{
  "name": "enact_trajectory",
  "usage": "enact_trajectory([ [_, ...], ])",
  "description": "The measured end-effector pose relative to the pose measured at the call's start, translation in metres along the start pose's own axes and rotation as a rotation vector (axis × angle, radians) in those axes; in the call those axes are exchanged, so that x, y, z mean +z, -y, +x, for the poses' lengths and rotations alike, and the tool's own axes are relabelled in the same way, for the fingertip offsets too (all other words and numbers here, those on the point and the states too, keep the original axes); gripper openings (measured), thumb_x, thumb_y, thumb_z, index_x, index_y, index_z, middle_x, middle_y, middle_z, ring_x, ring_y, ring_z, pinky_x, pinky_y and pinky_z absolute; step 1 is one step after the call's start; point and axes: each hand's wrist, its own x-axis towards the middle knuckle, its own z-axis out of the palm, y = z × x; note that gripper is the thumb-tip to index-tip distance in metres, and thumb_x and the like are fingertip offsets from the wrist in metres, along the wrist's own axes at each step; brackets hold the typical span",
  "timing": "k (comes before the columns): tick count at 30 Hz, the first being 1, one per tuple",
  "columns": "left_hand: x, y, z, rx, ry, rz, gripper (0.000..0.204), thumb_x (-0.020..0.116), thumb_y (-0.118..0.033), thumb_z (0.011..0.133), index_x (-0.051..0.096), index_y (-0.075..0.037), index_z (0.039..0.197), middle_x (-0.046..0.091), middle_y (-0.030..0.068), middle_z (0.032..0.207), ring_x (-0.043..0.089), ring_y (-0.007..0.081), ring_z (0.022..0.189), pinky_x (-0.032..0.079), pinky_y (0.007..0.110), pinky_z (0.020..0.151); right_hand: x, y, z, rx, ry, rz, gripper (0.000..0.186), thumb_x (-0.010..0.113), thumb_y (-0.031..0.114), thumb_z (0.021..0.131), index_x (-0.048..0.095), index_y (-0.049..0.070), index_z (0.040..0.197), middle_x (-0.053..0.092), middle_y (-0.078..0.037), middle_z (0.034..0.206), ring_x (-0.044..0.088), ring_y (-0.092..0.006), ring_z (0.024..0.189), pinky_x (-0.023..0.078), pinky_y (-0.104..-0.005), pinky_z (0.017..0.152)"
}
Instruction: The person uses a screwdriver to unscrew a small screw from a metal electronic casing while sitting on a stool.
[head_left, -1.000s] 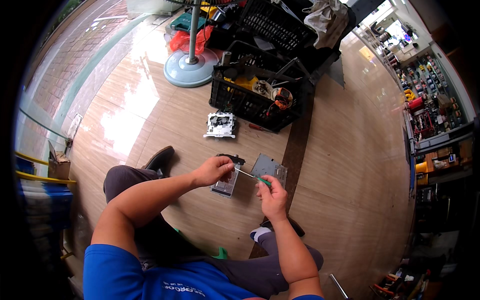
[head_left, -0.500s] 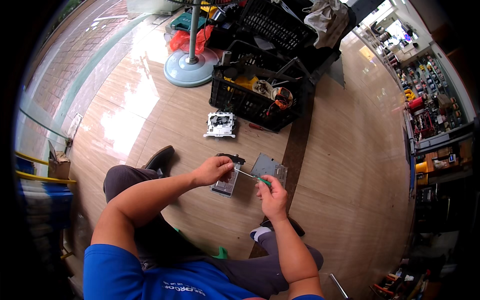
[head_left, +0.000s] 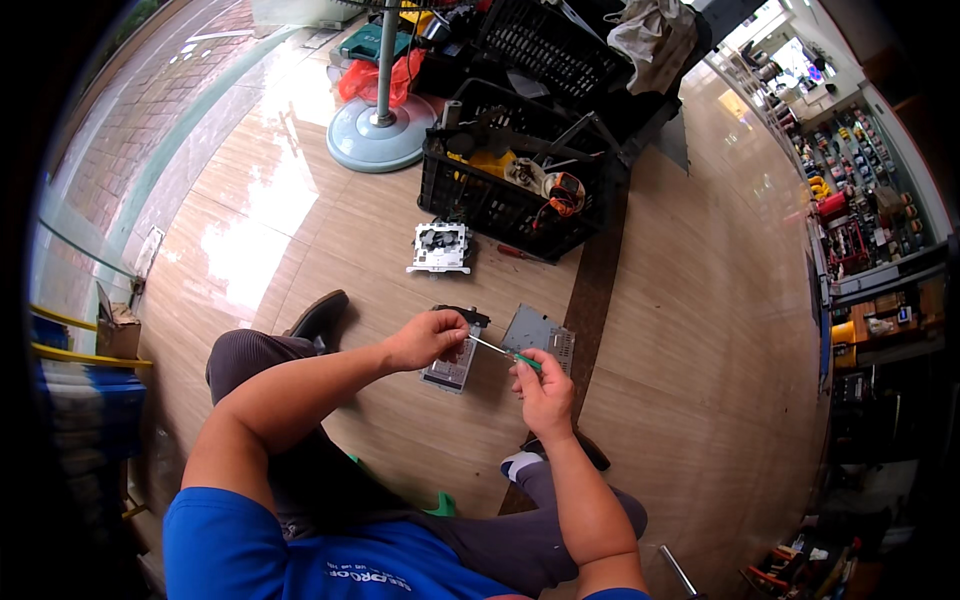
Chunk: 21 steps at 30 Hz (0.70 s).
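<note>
My right hand (head_left: 543, 393) is closed round the green handle of a screwdriver (head_left: 527, 362), whose thin metal shaft points left and slightly up. At the shaft's tip, the fingers of my left hand (head_left: 428, 340) are pinched together; whether they grip the tip or something small there is too fine to make out. Below both hands, a metal device casing with a dark front piece (head_left: 448, 374) lies on the floor, partly covered by my left hand. Right of it lies a flat grey metal cover (head_left: 535, 330). Farther off rests a white and black disc-drive-like mechanism (head_left: 440, 248).
A black plastic crate (head_left: 490, 205) full of tools and parts stands beyond the mechanism, a red-handled tool (head_left: 512, 252) at its front. The round grey base of a stand (head_left: 375, 150) is left of it. Stocked shelves (head_left: 865, 190) line the far right.
</note>
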Motion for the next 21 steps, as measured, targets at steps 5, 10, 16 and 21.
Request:
enact_trajectory([
  [5, 0.002, -0.0029, -0.0002, -0.006, 0.003, -0.006, 0.014, 0.047, -0.015, 0.1, 0.054, -0.003, 0.097, 0.06, 0.0039, 0.08, 0.06, 0.0122, 0.07, 0.052, 0.027, 0.066, -0.0017, -0.0003, 0.0007, -0.013, -0.011, -0.009, 0.019, 0.058, 0.013, 0.094, 0.059, 0.003, 0.111, 0.066, -0.004, 0.084, 0.056, -0.0049, 0.064, 0.047, -0.0201, 0.056],
  [10, 0.0006, -0.0017, 0.0005, -0.012, -0.033, -0.028, 0.018, 0.049, -0.02, 0.1, 0.056, -0.004, 0.098, 0.058, 0.0016, 0.078, 0.058, 0.0095, 0.069, 0.051, 0.025, 0.064, -0.0034, 0.0073, 0.0018, 0.017, -0.072, 0.063, 0.019, 0.058, 0.013, 0.094, 0.058, 0.004, 0.111, 0.065, -0.003, 0.084, 0.056, -0.0048, 0.064, 0.047, -0.0199, 0.057],
  [16, 0.002, -0.0025, -0.0004, -0.004, -0.009, -0.03, 0.02, 0.049, -0.023, 0.1, 0.057, -0.004, 0.095, 0.058, 0.0016, 0.076, 0.059, 0.0096, 0.068, 0.052, 0.025, 0.064, -0.0003, 0.0047, -0.0005, 0.032, -0.001, 0.024, 0.018, 0.058, 0.013, 0.095, 0.058, 0.004, 0.111, 0.065, -0.003, 0.085, 0.056, -0.0047, 0.065, 0.046, -0.0199, 0.057],
  [21, 0.0006, -0.0027, -0.001, -0.015, 0.014, -0.025, 0.023, 0.046, -0.023, 0.101, 0.054, -0.004, 0.093, 0.059, 0.0035, 0.078, 0.06, 0.012, 0.07, 0.053, 0.028, 0.067, -0.001, 0.0033, 0.0003, 0.017, -0.007, 0.023, 0.019, 0.058, 0.012, 0.094, 0.058, 0.003, 0.11, 0.065, -0.003, 0.085, 0.056, -0.0047, 0.065, 0.046, -0.0201, 0.057],
])
